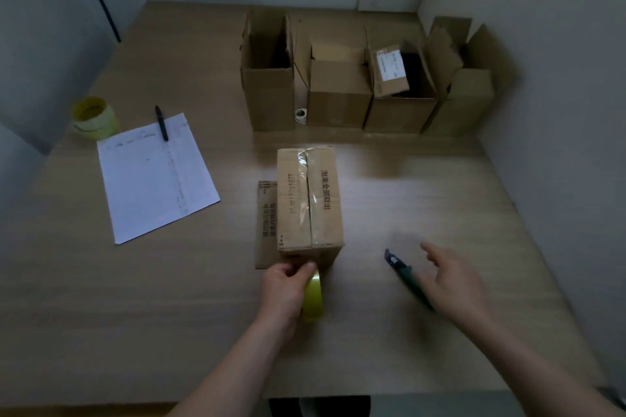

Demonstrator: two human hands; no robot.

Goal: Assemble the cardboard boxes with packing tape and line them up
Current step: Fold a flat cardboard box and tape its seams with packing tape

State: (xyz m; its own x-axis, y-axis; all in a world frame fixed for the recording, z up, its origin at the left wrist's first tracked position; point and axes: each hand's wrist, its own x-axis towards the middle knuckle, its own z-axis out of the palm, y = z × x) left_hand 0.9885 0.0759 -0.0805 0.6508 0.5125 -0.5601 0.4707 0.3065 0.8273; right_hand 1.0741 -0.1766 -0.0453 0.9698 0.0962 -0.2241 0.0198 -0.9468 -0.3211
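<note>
Yellow packing tape is the hinge of this moment: the roll sits in the left hand, fingers and thumb curled round it, right at the near end face of the cardboard box, with the strip apparently running up onto the taped centre seam. That seam, and the box's long axis, run near to far, so the roll lies in line with it, at its near end. To the right of the box and well apart from it, a green utility knife lies on the wooden table, angled near-right to far-left, blade end toward the box. The right hand hovers just over its handle, fingers spread and loose, holding nothing. It is clearly the nearer hand to the knife; cutting the tape free looks like the coming move.
</note>
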